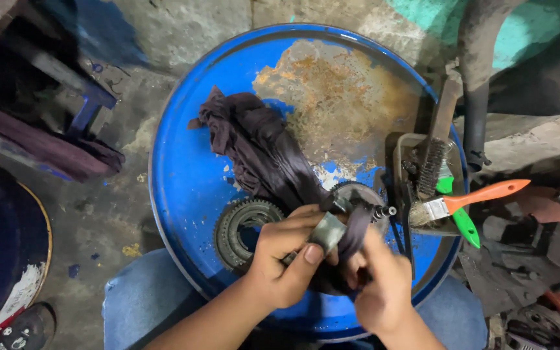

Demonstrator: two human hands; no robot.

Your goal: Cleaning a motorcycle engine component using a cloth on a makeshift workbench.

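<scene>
A rusty blue drum lid [189, 175] serves as tabletop. Over its near edge, the left hand [283, 259] clamps a small metal part [327, 232]; the right hand [384, 285] grips a dark rag [260, 149] wrapped around it. A gear [241, 223] lies just beside.

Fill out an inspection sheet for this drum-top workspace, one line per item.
Surface: blue drum lid, with a rusty patch of worn paint.
Job's things: small metal part held in both hands, wrapped with a dark rag; a gear lies beside them.
Clutter: tray holding a wire brush, an orange-handled paintbrush and a green-handled tool.
Grippers: left hand and right hand both grip the part and rag.
Cables: nothing seen.
Surroundings: stained concrete floor, dark pipe, scattered metal parts at right.
</scene>
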